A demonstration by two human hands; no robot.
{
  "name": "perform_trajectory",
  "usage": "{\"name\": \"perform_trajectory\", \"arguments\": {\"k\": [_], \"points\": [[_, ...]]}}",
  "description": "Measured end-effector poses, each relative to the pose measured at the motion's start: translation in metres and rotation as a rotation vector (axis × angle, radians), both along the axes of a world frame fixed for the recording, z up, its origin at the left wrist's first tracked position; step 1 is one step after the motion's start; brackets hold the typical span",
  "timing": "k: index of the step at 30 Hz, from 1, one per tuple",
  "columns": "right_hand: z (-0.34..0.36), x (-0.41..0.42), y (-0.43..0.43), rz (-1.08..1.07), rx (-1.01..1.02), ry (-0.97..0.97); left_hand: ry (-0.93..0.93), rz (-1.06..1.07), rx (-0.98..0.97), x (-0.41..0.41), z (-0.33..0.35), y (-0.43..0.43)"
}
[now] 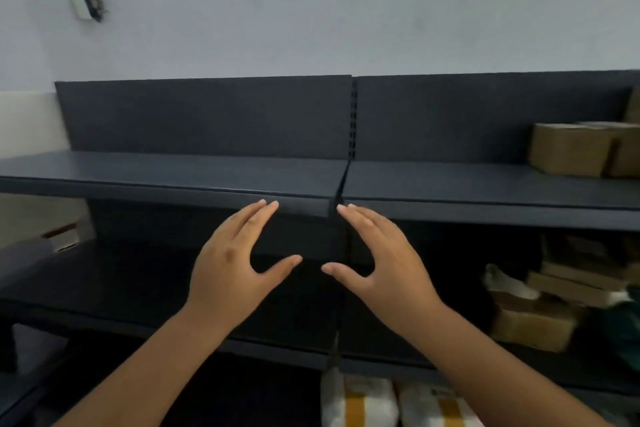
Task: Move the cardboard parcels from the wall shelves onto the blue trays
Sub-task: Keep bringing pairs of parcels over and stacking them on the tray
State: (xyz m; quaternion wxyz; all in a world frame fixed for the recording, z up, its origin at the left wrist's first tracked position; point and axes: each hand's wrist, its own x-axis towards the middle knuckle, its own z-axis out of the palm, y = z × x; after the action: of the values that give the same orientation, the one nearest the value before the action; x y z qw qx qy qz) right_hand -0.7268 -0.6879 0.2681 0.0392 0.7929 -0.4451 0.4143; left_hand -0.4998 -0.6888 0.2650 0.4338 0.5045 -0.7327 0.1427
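Dark wall shelves fill the view, and the top shelf (173,173) is bare on its left half. Cardboard parcels (571,149) stand on the top shelf at the far right. More parcels (540,305) are stacked on the lower shelf at the right. My left hand (232,267) and my right hand (381,263) are raised side by side in front of the shelf edge near the centre upright, palms forward, fingers spread, holding nothing. No blue tray is in view.
White sacks with yellow stripes (363,402) lie under the bottom shelf at the centre. A small box (62,237) sits at the left behind the shelf end. A wall socket (88,7) hangs on the pale wall above.
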Motion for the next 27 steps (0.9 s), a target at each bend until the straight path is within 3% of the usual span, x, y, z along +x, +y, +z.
{"name": "perform_trajectory", "arguments": {"k": [10,17,27], "points": [[0.061,-0.219,0.047,-0.324,-0.108,-0.024,-0.045,-0.259,-0.110,-0.215,0.063,-0.020],[0.087,-0.337,0.029,-0.496,-0.026,-0.092,0.046,-0.518,0.105,-0.337,0.094,-0.076],[0.115,-0.427,-0.068,-0.646,0.085,-0.126,-0.134,-0.474,0.174,-0.440,0.135,-0.189]]}}
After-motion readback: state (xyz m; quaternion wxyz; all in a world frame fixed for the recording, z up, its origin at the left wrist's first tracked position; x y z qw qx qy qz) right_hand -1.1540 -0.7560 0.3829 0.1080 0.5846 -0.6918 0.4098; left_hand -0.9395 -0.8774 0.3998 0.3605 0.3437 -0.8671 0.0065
